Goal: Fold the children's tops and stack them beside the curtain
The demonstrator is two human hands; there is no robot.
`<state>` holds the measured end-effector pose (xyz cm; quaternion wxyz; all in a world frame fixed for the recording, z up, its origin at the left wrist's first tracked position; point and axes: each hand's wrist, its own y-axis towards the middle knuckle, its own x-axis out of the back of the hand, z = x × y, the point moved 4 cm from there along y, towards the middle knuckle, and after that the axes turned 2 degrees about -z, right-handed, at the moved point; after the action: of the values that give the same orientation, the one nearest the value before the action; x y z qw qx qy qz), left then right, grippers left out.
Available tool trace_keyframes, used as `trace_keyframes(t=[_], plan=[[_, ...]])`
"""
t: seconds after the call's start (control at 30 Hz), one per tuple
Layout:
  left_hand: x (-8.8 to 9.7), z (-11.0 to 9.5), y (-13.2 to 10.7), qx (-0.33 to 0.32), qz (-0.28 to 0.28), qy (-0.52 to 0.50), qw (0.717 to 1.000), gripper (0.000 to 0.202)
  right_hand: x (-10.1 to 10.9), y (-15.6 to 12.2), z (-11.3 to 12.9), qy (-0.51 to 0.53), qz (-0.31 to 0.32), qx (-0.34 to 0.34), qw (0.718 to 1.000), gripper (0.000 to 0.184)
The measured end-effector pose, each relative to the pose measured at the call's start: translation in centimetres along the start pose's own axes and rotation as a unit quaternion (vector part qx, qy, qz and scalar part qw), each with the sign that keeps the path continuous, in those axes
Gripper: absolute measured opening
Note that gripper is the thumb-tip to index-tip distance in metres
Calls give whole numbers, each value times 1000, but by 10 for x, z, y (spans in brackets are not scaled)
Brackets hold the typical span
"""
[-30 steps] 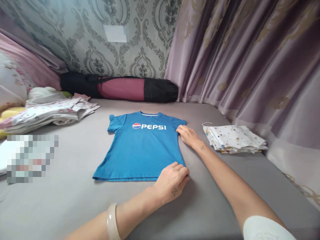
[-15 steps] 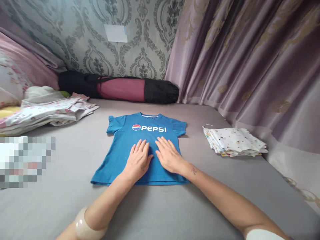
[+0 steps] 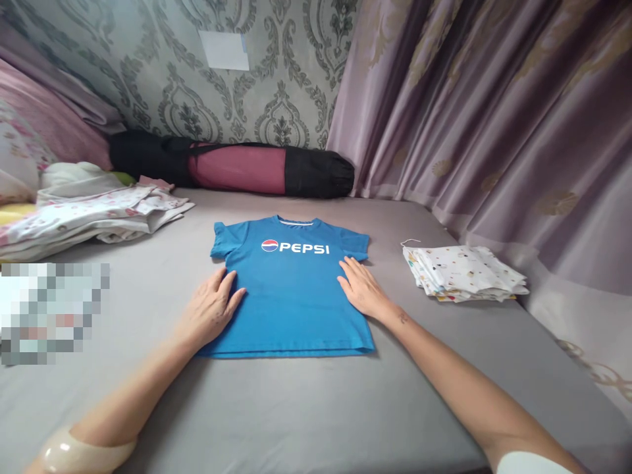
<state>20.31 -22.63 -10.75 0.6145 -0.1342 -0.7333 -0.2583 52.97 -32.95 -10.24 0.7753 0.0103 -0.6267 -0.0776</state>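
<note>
A blue T-shirt [image 3: 296, 303] with a white PEPSI print lies spread flat, front up, its neckline away from me. My left hand [image 3: 213, 304] rests at the shirt's left side edge, fingers stretched out and the thumb over the cloth. On the opposite side edge, just below the sleeve, lies my right hand [image 3: 361, 286], flat with its fingers extended. Neither hand grips the fabric. The left sleeve is slightly bunched at its end, and the lower left corner is partly hidden behind my left wrist.
The shirt lies on a grey bed sheet [image 3: 316, 415]. A stack of folded white printed cloths [image 3: 467, 271] sits at right, near the purple curtain [image 3: 395, 99]. Folded clothes [image 3: 108, 210] are piled at left. A long black and maroon bag [image 3: 237, 170] lies along the wall.
My hands have moved apart from the shirt's middle to its two side edges, the left one to the left and the right one to the right. The shirt stays flat.
</note>
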Motion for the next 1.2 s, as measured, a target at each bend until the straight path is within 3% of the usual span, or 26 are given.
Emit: trace_keyframes(t=[0.1, 0.23, 0.4, 0.67, 0.8, 0.9, 1.0, 1.07, 1.13, 1.2], plan=[[13, 7, -11, 17, -30, 33, 999, 54, 9, -23, 1, -10, -50, -12, 999, 43], [28, 14, -34, 62, -32, 61, 996, 46, 19, -60, 7, -26, -87, -67, 994, 19], [35, 13, -56, 52, -26, 30, 998, 43, 23, -91, 18, 5, -90, -87, 992, 21], [31, 27, -55, 29, -10, -33, 999, 49, 32, -94, 18, 93, -25, -104, 990, 33], [29, 35, -60, 13, -2, -28, 1000, 50, 41, -99, 19, 49, -19, -80, 995, 32], [35, 34, -60, 8, -26, 7, 1000, 44, 46, -97, 24, -27, -22, -66, 997, 25], [40, 13, -49, -38, -63, 9, 997, 39, 44, -84, 40, -63, -23, -21, 998, 19], [36, -13, -37, -112, -79, -50, 989, 42, 36, -71, 59, -39, -3, 28, 999, 34], [25, -43, -23, -183, -57, -93, 977, 48, 24, -57, 76, -10, 45, 48, 998, 49], [8, -68, -9, -221, 0, -100, 970, 57, 11, -44, 89, 20, 88, 44, 995, 57]])
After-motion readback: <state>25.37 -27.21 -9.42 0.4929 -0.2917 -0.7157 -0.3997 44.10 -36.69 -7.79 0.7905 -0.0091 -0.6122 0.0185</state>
